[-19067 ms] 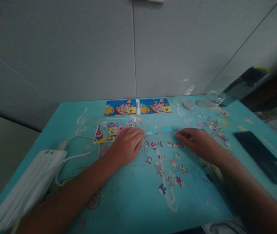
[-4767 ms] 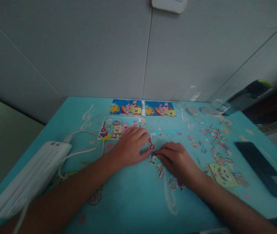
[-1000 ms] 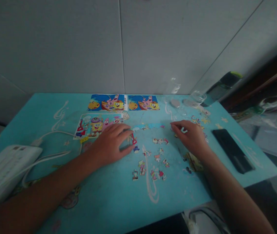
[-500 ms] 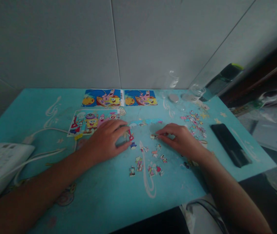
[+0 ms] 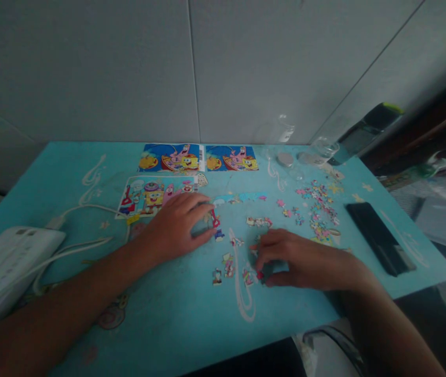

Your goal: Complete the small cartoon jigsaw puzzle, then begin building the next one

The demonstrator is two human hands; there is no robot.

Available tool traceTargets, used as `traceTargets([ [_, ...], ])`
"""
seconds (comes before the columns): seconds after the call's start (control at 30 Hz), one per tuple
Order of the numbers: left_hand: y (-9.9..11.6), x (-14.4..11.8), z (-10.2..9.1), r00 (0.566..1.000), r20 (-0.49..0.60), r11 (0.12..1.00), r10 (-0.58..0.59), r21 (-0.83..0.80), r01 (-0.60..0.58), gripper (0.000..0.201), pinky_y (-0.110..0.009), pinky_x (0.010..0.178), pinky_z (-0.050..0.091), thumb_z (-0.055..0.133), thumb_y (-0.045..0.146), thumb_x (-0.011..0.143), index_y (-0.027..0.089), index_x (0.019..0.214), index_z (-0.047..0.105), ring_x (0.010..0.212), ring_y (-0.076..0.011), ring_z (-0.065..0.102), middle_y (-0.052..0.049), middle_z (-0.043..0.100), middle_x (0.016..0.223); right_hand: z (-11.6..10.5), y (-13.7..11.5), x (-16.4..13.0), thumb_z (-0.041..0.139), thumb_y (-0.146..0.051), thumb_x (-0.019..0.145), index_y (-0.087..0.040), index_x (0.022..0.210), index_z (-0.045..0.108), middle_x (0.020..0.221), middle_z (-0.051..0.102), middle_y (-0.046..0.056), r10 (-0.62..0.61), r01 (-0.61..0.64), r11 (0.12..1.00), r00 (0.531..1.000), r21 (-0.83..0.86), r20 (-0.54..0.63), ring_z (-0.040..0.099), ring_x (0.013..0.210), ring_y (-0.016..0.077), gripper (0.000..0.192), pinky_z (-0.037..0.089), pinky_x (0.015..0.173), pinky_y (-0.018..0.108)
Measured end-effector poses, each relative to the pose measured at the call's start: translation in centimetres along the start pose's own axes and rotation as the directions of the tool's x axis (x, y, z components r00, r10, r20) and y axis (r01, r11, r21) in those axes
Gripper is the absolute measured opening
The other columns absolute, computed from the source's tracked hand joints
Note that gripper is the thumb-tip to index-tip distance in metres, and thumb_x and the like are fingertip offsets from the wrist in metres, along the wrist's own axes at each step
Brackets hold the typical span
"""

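My left hand point(image 5: 185, 222) rests on the table with thumb and fingers apart. Its fingertips touch or nearly touch a short column of joined jigsaw pieces point(image 5: 216, 219) with a red guitar printed on them. My right hand point(image 5: 287, 257) is lower and to the right, fingers bent and thumb apart from them, its tips at a small red jigsaw piece point(image 5: 260, 275). Just above it lies a short row of pieces point(image 5: 259, 222). Several loose pieces point(image 5: 228, 265) are spread between the hands. A strip of joined blue pieces point(image 5: 240, 198) runs along the top.
Printed picture cards point(image 5: 155, 196) lie at the back left. A heap of jigsaw pieces point(image 5: 321, 207) is on the right, beside a black phone-like slab point(image 5: 380, 238). Clear jars point(image 5: 323, 149) and a dark bottle point(image 5: 366, 133) stand behind. A white box with cables point(image 5: 18, 262) sits left.
My right hand has left the short row of pieces and moved down towards me, to the red piece. My left hand stays by the guitar column. The view has shifted slightly.
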State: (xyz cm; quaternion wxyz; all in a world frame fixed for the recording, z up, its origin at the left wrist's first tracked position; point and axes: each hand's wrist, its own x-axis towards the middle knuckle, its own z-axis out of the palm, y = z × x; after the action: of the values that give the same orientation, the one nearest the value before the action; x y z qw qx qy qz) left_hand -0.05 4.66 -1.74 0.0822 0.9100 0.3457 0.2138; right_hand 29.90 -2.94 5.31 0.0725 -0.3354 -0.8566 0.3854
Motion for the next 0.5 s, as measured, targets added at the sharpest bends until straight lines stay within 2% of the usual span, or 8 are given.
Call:
traceTargets([
  [0.2, 0.0, 0.0, -0.1, 1.000, 0.016, 1.000, -0.002, 0.025, 0.002, 0.046, -0.053, 0.105, 0.041, 0.061, 0.050, 0.089, 0.021, 0.125, 0.061, 0.120, -0.0310, 0.054, -0.012, 0.059, 0.129, 1.0, -0.3, -0.2, 0.078, -0.022, 0.083, -0.029, 0.103, 0.073, 0.103, 0.067, 0.002, 0.002, -0.002, 0.997, 1.000, -0.077, 0.000, 0.062, 0.104, 0.0222, 0.022, 0.048, 0.095, 0.038],
  [0.37, 0.1, 0.0, -0.2, 1.000, 0.025, 0.999, -0.002, 0.035, 0.001, 0.046, -0.052, 0.106, 0.041, 0.059, 0.050, 0.091, 0.020, 0.125, 0.060, 0.120, -0.0304, 0.053, -0.012, 0.058, 0.129, 1.1, -0.6, 0.5, 0.070, -0.022, 0.090, -0.027, 0.097, 0.072, 0.093, 0.071, 0.000, 0.015, -0.015, 1.000, 0.999, 0.021, -0.029, 0.065, 0.093, 0.0171, 0.008, 0.049, 0.088, 0.033],
  [0.43, 0.1, 0.0, -0.2, 1.000, 0.028, 0.999, -0.006, 0.034, 0.005, 0.046, -0.053, 0.105, 0.041, 0.059, 0.051, 0.091, 0.021, 0.126, 0.060, 0.120, -0.0306, 0.053, -0.012, 0.058, 0.129, 1.4, -0.4, 1.5, 0.067, -0.024, 0.092, -0.025, 0.095, 0.072, 0.091, 0.073, -0.001, 0.067, -0.055, 0.993, 0.991, 0.108, -0.113, 0.066, 0.086, 0.0149, 0.006, 0.050, 0.083, 0.030],
  [0.5, 0.1, 0.0, -0.1, 1.000, 0.025, 1.000, -0.006, 0.030, 0.006, 0.046, -0.053, 0.105, 0.041, 0.059, 0.050, 0.091, 0.021, 0.126, 0.060, 0.120, -0.0309, 0.053, -0.012, 0.058, 0.128, 1.9, 0.2, 2.8, 0.067, -0.027, 0.093, -0.024, 0.095, 0.073, 0.091, 0.074, 0.000, 0.165, -0.118, 0.974, 0.955, 0.194, -0.247, 0.066, 0.081, 0.0144, 0.007, 0.051, 0.077, 0.028],
])
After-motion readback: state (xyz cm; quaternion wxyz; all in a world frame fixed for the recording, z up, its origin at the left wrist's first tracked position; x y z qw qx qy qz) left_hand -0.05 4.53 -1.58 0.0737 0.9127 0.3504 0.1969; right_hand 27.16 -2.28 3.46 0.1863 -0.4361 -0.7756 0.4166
